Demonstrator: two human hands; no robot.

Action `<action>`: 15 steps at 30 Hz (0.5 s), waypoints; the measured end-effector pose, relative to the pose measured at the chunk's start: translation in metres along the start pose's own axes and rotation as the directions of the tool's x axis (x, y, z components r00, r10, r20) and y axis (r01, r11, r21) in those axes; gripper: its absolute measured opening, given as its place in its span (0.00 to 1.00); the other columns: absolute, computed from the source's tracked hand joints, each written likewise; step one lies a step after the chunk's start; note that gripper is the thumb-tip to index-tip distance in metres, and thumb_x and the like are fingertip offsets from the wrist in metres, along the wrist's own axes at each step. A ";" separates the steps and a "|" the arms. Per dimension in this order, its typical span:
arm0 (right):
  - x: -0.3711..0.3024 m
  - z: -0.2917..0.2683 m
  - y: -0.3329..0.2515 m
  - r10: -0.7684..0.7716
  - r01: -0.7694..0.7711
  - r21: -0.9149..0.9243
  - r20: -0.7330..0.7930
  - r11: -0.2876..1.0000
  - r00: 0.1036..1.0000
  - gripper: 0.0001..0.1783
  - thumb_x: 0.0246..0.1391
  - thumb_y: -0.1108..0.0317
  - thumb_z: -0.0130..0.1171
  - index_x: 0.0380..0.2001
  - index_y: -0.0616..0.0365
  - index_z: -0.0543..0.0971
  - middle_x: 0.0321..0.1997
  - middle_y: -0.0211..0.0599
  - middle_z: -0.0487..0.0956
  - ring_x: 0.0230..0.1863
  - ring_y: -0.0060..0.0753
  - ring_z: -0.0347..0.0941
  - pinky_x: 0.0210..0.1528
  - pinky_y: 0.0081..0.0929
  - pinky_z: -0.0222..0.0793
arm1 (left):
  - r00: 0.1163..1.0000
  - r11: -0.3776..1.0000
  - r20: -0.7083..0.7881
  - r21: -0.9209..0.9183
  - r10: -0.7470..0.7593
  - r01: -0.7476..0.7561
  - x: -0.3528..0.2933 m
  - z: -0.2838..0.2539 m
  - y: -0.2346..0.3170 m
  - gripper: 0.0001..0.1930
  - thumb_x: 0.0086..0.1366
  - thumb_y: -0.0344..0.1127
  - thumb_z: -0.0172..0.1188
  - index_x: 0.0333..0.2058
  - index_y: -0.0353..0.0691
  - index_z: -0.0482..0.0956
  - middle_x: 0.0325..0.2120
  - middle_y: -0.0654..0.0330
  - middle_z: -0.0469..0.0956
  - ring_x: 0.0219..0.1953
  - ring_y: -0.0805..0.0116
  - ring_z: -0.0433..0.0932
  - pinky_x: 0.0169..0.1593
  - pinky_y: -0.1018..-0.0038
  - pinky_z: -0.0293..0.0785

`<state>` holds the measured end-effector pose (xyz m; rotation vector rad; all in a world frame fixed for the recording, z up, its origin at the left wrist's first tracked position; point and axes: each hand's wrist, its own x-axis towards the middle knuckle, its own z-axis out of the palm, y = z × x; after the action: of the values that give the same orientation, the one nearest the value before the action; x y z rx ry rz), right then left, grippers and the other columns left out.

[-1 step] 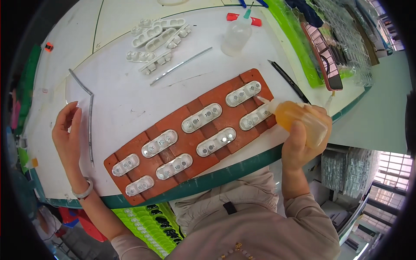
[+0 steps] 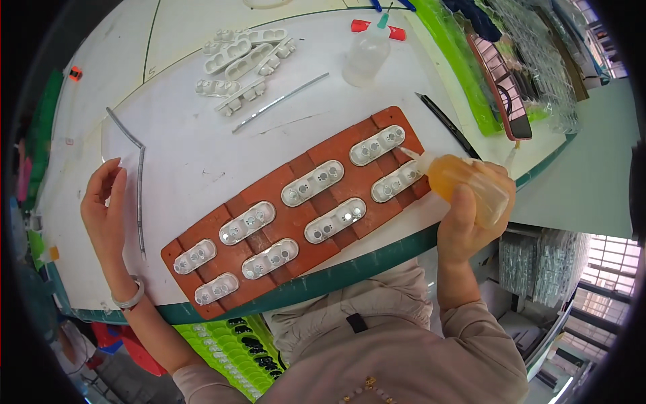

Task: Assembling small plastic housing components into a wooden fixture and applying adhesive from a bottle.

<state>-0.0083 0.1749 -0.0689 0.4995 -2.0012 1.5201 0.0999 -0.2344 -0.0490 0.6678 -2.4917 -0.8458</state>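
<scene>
My right hand (image 2: 474, 215) is wrapped around a clear squeeze bottle (image 2: 449, 176) of amber liquid. The bottle is tilted, its narrow nozzle pointing left over the right end of a reddish-brown board (image 2: 269, 224). Two rows of oval white molds (image 2: 313, 183) with small round silvery parts inside are set in the board. The nozzle tip is close to the far-right mold (image 2: 377, 145) and partly covers the near-right mold (image 2: 393, 183). My left hand (image 2: 106, 202) rests empty at the table's left, fingers loosely curled, thumb apart, beside a bent grey rod (image 2: 141, 188).
Loose white molded pieces (image 2: 245, 57) lie in a heap at the back, near a thin metal rod (image 2: 279, 102). A translucent needle-tipped bottle (image 2: 367, 60) stands beside a red tube (image 2: 397, 33). A black knife-like tool (image 2: 449, 126) and a phone (image 2: 501, 94) are at the right.
</scene>
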 end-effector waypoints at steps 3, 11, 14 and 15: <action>0.001 0.000 0.000 0.017 -0.018 -0.082 -0.021 0.996 1.000 0.21 0.40 0.71 0.65 0.39 0.64 0.71 0.38 0.40 0.70 0.37 0.30 0.68 0.41 0.23 0.65 | 1.000 1.000 0.005 0.005 -0.007 0.007 0.000 -0.001 -0.001 0.12 0.60 0.31 0.56 0.42 0.36 0.76 0.33 0.62 0.76 0.36 0.76 0.74 0.44 0.80 0.69; 0.003 0.002 -0.003 0.069 -0.072 -0.094 -0.032 0.993 0.997 0.18 0.41 0.73 0.64 0.37 0.64 0.72 0.36 0.39 0.71 0.37 0.29 0.68 0.41 0.23 0.65 | 1.000 1.000 0.024 -0.013 0.001 -0.001 0.001 0.001 0.002 0.12 0.60 0.31 0.56 0.43 0.35 0.76 0.33 0.62 0.76 0.36 0.76 0.73 0.44 0.81 0.68; 0.003 0.002 -0.001 0.070 -0.080 -0.137 -0.077 0.987 0.995 0.18 0.41 0.74 0.64 0.37 0.64 0.72 0.36 0.40 0.71 0.37 0.29 0.68 0.41 0.23 0.65 | 0.999 0.999 0.040 -0.034 -0.010 0.011 0.002 0.003 0.003 0.12 0.60 0.31 0.57 0.42 0.35 0.76 0.33 0.63 0.76 0.36 0.76 0.73 0.44 0.81 0.68; 0.002 0.002 -0.002 0.071 -0.081 -0.133 -0.073 0.988 0.995 0.18 0.41 0.74 0.64 0.37 0.64 0.72 0.36 0.40 0.71 0.37 0.29 0.68 0.41 0.23 0.65 | 1.000 1.000 0.028 -0.023 -0.006 0.006 0.002 0.002 0.003 0.12 0.60 0.31 0.57 0.42 0.35 0.76 0.33 0.62 0.77 0.36 0.76 0.73 0.43 0.81 0.69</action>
<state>-0.0096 0.1725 -0.0666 0.3154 -2.0747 1.4134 0.0963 -0.2323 -0.0482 0.6601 -2.5022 -0.8909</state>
